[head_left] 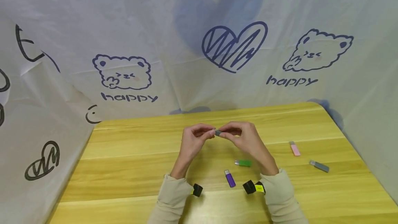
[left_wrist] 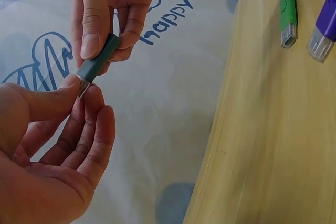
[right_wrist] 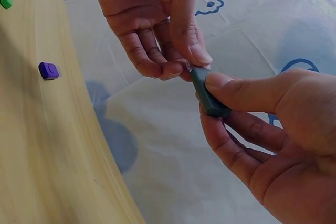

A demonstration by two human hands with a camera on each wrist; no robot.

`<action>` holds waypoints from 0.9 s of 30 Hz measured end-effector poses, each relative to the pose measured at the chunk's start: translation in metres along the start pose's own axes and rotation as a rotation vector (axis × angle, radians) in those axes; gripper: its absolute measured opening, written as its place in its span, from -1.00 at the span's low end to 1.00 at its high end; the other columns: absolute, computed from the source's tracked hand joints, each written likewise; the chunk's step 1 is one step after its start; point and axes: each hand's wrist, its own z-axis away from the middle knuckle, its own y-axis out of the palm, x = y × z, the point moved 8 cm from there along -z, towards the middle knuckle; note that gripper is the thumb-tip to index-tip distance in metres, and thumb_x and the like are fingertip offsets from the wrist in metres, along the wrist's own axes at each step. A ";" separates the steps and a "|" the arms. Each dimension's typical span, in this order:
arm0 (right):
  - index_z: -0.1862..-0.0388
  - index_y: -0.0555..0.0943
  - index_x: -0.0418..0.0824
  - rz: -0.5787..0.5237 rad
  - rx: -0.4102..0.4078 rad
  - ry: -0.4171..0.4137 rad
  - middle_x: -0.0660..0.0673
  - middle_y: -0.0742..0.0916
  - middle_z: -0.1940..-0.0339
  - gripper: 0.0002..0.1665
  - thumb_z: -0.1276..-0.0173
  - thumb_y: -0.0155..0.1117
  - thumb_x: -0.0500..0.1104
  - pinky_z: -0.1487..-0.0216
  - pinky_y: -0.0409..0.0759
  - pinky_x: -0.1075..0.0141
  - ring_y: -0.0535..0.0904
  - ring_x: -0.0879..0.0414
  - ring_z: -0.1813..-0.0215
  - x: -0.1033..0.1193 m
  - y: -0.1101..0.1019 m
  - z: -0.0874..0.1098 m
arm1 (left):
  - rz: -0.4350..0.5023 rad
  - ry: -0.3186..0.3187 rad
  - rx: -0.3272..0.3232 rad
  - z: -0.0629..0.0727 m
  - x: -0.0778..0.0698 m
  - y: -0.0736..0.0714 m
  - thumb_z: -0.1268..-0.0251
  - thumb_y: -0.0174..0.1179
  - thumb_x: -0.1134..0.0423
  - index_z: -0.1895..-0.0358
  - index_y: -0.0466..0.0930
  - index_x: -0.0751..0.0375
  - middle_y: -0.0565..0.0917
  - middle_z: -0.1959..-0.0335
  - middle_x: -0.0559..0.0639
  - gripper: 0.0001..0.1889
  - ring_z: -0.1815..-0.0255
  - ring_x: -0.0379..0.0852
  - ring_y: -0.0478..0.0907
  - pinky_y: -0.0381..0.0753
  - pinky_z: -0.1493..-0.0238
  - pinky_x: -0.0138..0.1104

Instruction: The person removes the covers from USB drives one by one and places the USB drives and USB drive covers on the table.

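Observation:
Both hands meet above the far part of the table, at one dark grey-green USB flash drive (left_wrist: pixel 100 60). My right hand (head_left: pixel 245 139) pinches its body between thumb and fingers. At the other end, my left hand (head_left: pixel 192 142) pinches the clear tip (left_wrist: pixel 82 87), which the fingertips partly cover. Nearer to me, below the right hand, lie a green flash drive (head_left: pixel 243 163) and a purple flash drive (head_left: pixel 230 178), both with clear ends. To the right of that hand are a pink flash drive (head_left: pixel 295 149) and a grey flash drive (head_left: pixel 320 166).
The wood-grain table (head_left: pixel 124 168) has its far edge just beyond the hands. A white cloth (head_left: pixel 168 37) with blue drawings hangs behind it and along both sides. Each sleeve has a small black camera (head_left: pixel 197 190) at the wrist, low over the table.

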 end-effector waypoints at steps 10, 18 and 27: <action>0.15 0.79 -0.27 0.084 -0.028 0.046 -0.14 0.81 0.21 -0.87 -0.32 0.47 -0.33 0.23 0.70 0.39 0.76 0.05 0.25 -0.015 -0.023 0.004 | 0.042 -0.020 -0.193 0.001 -0.001 -0.044 -0.32 0.37 0.46 0.18 0.76 0.43 0.77 0.28 0.29 -0.91 0.36 -0.09 0.74 0.74 0.17 -0.24; -0.01 0.75 -0.36 0.127 -0.034 0.063 -0.26 0.79 0.10 -0.75 -0.36 0.41 -0.41 0.19 0.74 0.28 0.75 -0.05 0.20 -0.028 -0.023 0.004 | 0.014 -0.024 -0.138 -0.002 0.002 -0.039 -0.35 0.34 0.45 0.13 0.75 0.46 0.77 0.23 0.29 -0.87 0.23 0.25 0.74 0.74 0.16 -0.26; 0.08 0.74 -0.32 0.122 -0.067 0.267 -0.23 0.78 0.15 -0.83 -0.37 0.43 -0.31 0.16 0.73 0.14 0.75 -0.11 0.14 -0.067 -0.021 -0.015 | -0.072 -0.027 -0.134 -0.001 0.008 -0.041 -0.33 0.36 0.45 0.11 0.77 0.43 0.78 0.20 0.30 -0.86 0.19 0.34 0.71 0.70 0.23 -0.39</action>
